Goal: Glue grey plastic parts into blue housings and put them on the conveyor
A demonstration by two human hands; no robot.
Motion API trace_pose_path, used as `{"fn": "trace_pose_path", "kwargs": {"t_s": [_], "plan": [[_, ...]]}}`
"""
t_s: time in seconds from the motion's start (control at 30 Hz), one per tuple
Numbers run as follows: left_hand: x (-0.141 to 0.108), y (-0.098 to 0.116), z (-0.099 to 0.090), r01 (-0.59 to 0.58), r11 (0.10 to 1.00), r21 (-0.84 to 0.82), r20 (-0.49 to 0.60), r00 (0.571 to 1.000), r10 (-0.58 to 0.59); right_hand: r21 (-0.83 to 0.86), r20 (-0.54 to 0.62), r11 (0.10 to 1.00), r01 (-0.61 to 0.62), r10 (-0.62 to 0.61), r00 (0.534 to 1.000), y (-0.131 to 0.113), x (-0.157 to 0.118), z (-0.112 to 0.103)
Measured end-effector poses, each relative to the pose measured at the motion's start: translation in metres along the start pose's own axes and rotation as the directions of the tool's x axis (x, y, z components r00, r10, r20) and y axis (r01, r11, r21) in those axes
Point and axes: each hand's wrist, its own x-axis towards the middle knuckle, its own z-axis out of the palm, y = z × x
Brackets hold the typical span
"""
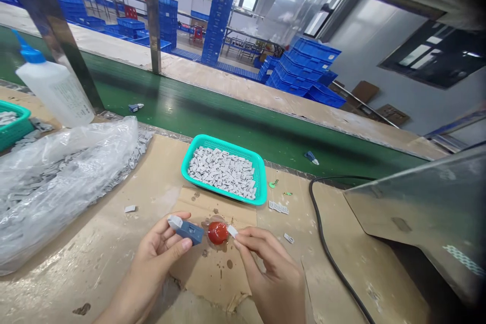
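My left hand (161, 253) is closed on a dark blue plastic housing (190, 232) with a light grey end, held just left of a red glossy blob (217, 233). Between thumb and fingertips, my right hand (268, 258) pinches a small light grey plastic piece (232, 231), whose tip is at the right edge of the blob. Whether the tip touches the red substance, I cannot tell. The blob rests on a stained cardboard sheet (212, 276). Behind it stands a turquoise basket (262, 182) filled with many similar grey pieces (222, 169).
A clear plastic bag (68, 177) of grey parts and a white squeeze bottle (56, 91) are at left. Two blue-grey assemblies lie on the green conveyor belt (228, 119). A black cable (330, 253) runs beside a machine (421, 212) at right. Loose grey pieces dot the table.
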Motion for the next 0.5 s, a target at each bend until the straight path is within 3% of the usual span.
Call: {"fn": "trace_pose_path", "kwargs": {"t_s": [0.17, 0.33, 0.5], "plan": [[0.003, -0.002, -0.005, -0.019, 1.000, -0.011, 0.044, 0.999, 0.019, 0.058, 0.028, 0.998, -0.036, 0.034, 0.999, 0.005, -0.001, 0.002], [0.003, -0.006, -0.008, -0.032, 0.998, 0.048, 0.158, 0.987, 0.024, 0.333, 0.055, 0.924, -0.186, 0.178, 0.983, -0.006, 0.000, 0.002], [-0.003, -0.007, -0.004, -0.085, 0.991, 0.103, 0.298, 0.953, 0.050, 0.480, 0.134, 0.857, -0.186, 0.138, 0.981, -0.025, 0.000, 0.005]]}}
